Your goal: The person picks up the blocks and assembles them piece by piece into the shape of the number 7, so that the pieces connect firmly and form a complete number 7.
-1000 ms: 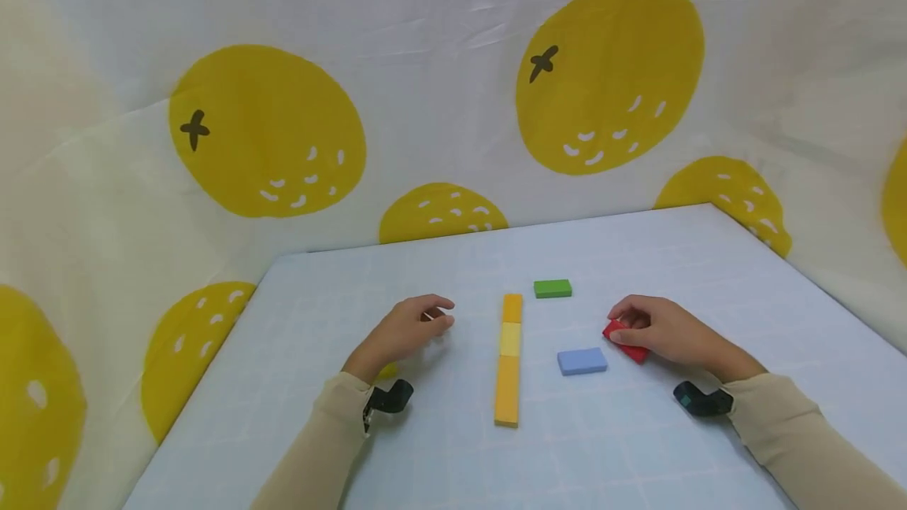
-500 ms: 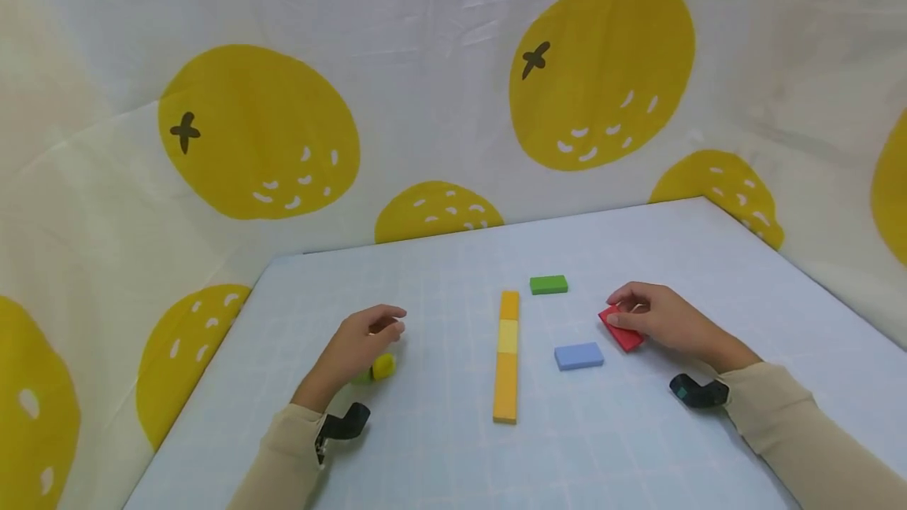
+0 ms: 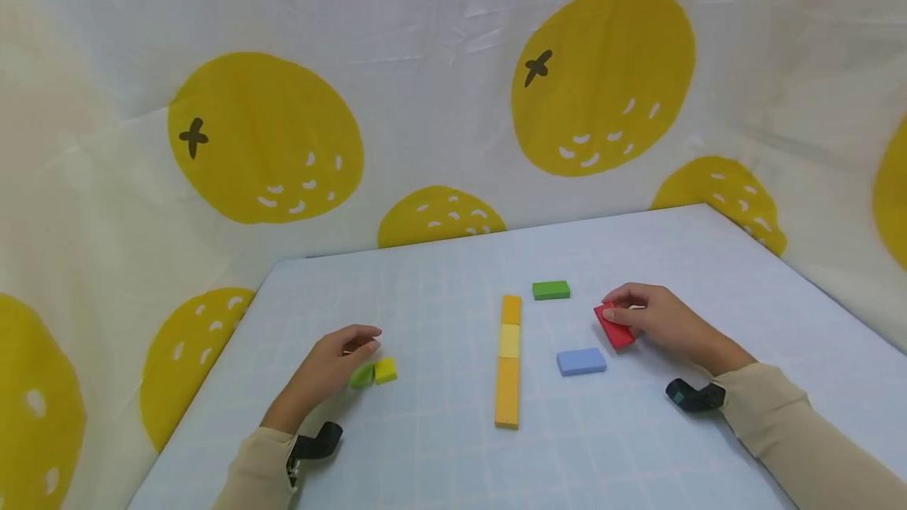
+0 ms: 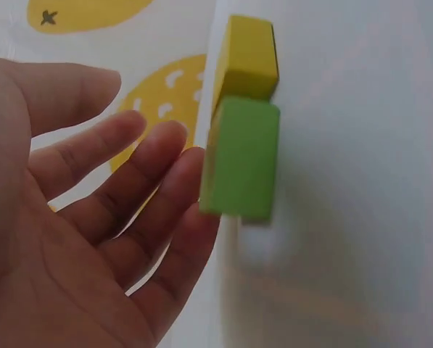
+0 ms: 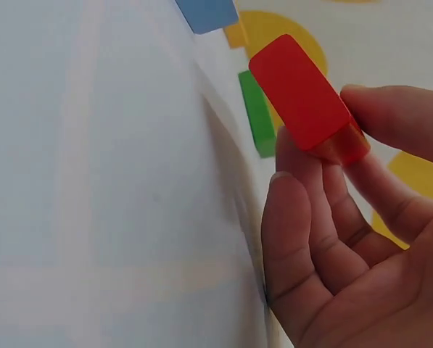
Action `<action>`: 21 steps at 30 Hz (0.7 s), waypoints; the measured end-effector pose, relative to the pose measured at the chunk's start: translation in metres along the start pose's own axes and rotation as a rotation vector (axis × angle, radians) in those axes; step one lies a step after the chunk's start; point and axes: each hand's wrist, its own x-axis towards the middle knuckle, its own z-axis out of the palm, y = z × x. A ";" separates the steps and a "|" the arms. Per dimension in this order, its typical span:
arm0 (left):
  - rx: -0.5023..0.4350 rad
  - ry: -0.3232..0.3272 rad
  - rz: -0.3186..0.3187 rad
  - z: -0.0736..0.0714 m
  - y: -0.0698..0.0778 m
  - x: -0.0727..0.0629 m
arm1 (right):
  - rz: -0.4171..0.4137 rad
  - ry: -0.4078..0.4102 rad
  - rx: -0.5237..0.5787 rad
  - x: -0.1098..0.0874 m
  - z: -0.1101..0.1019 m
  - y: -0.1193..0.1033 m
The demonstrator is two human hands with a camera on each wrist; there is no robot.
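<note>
Our right hand (image 3: 655, 319) pinched a red block (image 3: 615, 329); our left hand (image 3: 327, 363) hung loose toward the bench's (image 3: 439, 455) left edge.

On my screen I see a white curtain (image 3: 439, 116), lightly creased, which hangs behind the table (image 3: 425, 455). It is printed with big yellow fruits (image 3: 272, 140); two of them show whole, each having a dark cross mark (image 3: 194, 138) and short white strokes (image 3: 309, 184). Other fruits are partly hidden by the table or cut by my view's border. The table surface is pale blue, with faint grid lines.
</note>
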 end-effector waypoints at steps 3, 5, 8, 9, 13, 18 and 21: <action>-0.009 -0.026 -0.007 0.000 -0.007 -0.002 | 0.006 0.003 0.014 0.006 0.001 -0.003; -0.021 -0.034 -0.006 0.000 -0.012 -0.002 | 0.004 0.001 0.040 0.010 0.004 -0.007; -0.038 -0.037 -0.004 0.001 -0.015 -0.002 | 0.008 0.001 0.081 0.017 0.006 -0.012; -0.037 -0.040 0.001 0.002 -0.014 -0.002 | 0.010 0.000 0.091 0.018 0.007 -0.013; -0.035 -0.052 0.006 0.006 -0.009 -0.002 | 0.013 -0.002 0.133 0.025 0.009 -0.016; -0.030 -0.044 0.007 0.010 -0.001 -0.003 | 0.000 -0.013 0.231 0.034 0.010 -0.022; -0.022 -0.039 0.011 0.010 0.001 -0.004 | 0.002 -0.021 0.294 0.037 0.012 -0.026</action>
